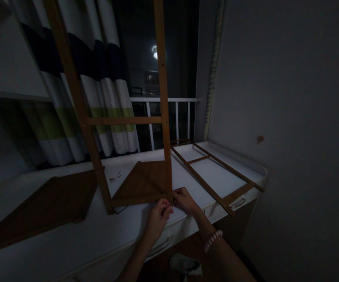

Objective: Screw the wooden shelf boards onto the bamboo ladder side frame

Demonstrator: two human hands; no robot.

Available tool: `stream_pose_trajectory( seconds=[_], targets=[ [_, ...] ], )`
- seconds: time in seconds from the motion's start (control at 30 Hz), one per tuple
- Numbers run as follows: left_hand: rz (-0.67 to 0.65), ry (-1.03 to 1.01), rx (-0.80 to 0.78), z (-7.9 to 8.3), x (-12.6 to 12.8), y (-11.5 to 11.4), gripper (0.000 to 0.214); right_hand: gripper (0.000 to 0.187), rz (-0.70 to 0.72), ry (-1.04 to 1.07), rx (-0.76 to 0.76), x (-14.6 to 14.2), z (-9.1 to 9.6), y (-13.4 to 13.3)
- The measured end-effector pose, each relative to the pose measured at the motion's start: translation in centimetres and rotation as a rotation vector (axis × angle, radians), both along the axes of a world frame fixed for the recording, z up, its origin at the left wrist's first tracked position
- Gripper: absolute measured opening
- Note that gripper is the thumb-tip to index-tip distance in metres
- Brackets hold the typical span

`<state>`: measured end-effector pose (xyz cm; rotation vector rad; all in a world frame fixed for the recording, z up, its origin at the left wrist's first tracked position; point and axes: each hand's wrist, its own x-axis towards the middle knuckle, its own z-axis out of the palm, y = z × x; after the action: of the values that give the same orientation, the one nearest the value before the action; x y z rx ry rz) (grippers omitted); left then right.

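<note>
Low down, my left hand (158, 217) and right hand (184, 200) are flanking the frame's right post (164, 90), fingers bent (clamped? can't tell).

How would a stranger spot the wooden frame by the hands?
Find the white desk by the striped curtain. There, the left hand and right hand are at the lower right corner of a wooden frame. It stands upright; the other frame lies flat.

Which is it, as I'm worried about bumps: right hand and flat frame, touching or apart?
Apart. The head view shows white desktop between the right hand and the flat frame.
</note>
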<state>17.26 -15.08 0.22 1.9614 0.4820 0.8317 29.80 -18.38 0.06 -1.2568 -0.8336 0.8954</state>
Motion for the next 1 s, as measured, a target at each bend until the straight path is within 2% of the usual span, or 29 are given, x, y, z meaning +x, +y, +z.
stream_pose_trajectory(
  seconds=[0.43, 0.53, 0.6, 0.63, 0.7, 0.8, 0.83, 0.9, 1.0],
  targets=[
    [-0.017, -0.034, -0.065, 0.5, -0.7, 0.1, 0.010, 0.031, -0.024, -0.077, -0.044, 0.1, 0.1, -0.1],
    [0.011, -0.027, -0.048, 0.9, -2.3, 0.3, 0.013, 0.030, -0.022, -0.078, -0.039, 0.1, 0.1, -0.1],
    [0.089, 0.002, 0.017, 1.4, -4.7, 0.8, 0.015, 0.030, -0.003, -0.067, -0.034, 0.1, 0.1, -0.1],
    [0.172, 0.018, 0.082, 1.7, -6.2, 1.2, 0.016, 0.031, 0.007, -0.063, -0.034, 0.2, 0.0, -0.1],
    [0.396, 0.042, 0.203, 2.4, -9.5, 2.7, 0.019, 0.031, 0.014, -0.062, -0.035, 0.2, -0.1, -0.1],
    [0.766, 0.017, 0.230, 3.5, -13.7, 6.2, 0.024, 0.034, 0.012, -0.067, -0.039, 0.4, -0.5, -0.1],
    [0.825, 0.021, 0.251, 3.8, -14.6, 7.7, 0.025, 0.034, 0.019, -0.065, -0.039, 0.4, -0.6, -0.1],
    [0.835, 0.134, 0.324, 4.1, -15.4, 10.7, 0.024, 0.036, 0.019, -0.068, -0.041, 0.3, -0.7, -0.1],
    [0.712, 0.426, 0.419, 4.2, -14.7, 15.0, 0.022, 0.038, -0.004, -0.090, -0.047, 0.3, -0.8, -0.2]
  ],
)
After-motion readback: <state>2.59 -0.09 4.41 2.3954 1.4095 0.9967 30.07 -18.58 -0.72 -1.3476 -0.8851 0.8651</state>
